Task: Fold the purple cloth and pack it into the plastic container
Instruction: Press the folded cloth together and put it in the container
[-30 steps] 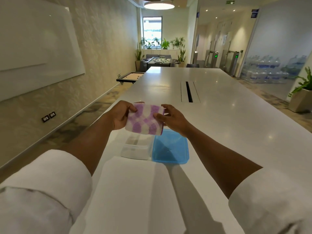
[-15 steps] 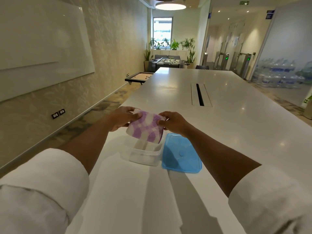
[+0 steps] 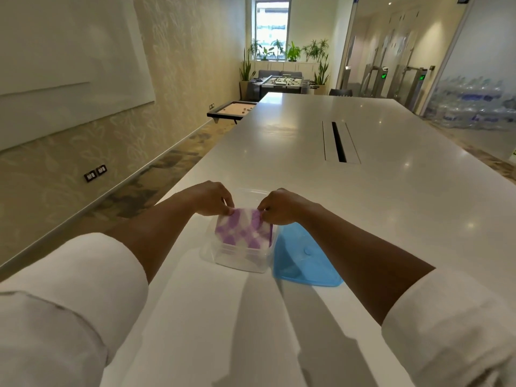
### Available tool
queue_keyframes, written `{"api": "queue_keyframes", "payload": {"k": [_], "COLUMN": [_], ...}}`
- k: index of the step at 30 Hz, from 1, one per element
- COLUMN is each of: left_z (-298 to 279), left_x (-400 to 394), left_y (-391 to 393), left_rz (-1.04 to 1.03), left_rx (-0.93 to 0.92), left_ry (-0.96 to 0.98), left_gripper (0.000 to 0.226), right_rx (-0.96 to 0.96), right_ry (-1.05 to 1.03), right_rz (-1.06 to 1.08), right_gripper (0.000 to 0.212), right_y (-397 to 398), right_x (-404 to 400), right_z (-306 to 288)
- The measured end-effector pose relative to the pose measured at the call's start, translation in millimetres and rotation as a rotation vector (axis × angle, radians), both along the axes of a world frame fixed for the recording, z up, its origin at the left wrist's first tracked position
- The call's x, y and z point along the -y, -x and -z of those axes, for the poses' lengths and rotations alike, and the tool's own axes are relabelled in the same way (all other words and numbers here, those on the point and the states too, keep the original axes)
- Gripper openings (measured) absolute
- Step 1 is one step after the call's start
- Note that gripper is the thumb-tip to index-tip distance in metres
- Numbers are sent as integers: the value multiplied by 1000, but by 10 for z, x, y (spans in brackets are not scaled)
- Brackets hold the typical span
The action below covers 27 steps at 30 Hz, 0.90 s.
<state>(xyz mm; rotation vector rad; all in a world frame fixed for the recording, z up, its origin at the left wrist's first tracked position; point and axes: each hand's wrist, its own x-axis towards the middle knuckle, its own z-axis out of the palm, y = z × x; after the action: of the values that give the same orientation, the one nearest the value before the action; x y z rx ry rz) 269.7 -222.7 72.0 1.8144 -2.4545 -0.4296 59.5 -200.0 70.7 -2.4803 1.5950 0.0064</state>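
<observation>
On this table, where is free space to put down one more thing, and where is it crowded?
Free: the wide table top right of the blue lid, and the stretch beyond both hands up to the cable slot. Crowded: the near left edge, where the left hand and right hand push the purple cloth into the clear container, lid alongside.

An office lounge: long white conference table [image 3: 349, 191], whiteboard [image 3: 64, 65] on its left, foosball table [image 3: 280, 81] and turnstiles [image 3: 402, 79] beyond it.
</observation>
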Motion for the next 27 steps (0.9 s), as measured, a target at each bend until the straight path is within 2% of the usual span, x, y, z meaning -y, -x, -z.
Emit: {"api": "queue_keyframes", "payload": {"k": [3, 6, 9, 11, 14, 16, 19, 21, 23, 27], "left_z": [30, 86, 114, 123, 139, 170, 235, 260, 246, 126], "left_x": [-16, 0, 22, 18, -5, -24, -51, -54, -48, -38], "left_y": [95, 163, 216, 260, 346, 411, 483, 498, 516, 586], "left_rz": [57, 164, 222, 239, 214, 203, 209, 199, 182, 133], "left_rx": [173, 308, 366, 348, 215, 180, 222, 226, 212, 74], "left_ry": [42, 104, 140, 183, 154, 73, -10, -29, -20, 84], "left_gripper": [18, 19, 17, 19, 19, 20, 27, 29, 26, 17], "right_rx": [-198, -291, -349, -323, -247, -278, -328, -271, -100, 216], "right_ry": [-11, -36, -1, 80, 148, 117, 52, 53, 91, 153], "right_rz": [-34, -37, -48, -42, -32, -38, -34, -31, 18, 163], "right_gripper": [39, 35, 34, 37, 38, 42, 50, 42, 28, 27], "right_y": [-50, -85, -120, -118, -104, -121, -143, -126, -65, 103], "right_x": [4, 51, 105, 121, 147, 149, 149, 145, 146, 162], "right_z": [16, 46, 77, 92, 138, 180, 234, 228, 195, 90]}}
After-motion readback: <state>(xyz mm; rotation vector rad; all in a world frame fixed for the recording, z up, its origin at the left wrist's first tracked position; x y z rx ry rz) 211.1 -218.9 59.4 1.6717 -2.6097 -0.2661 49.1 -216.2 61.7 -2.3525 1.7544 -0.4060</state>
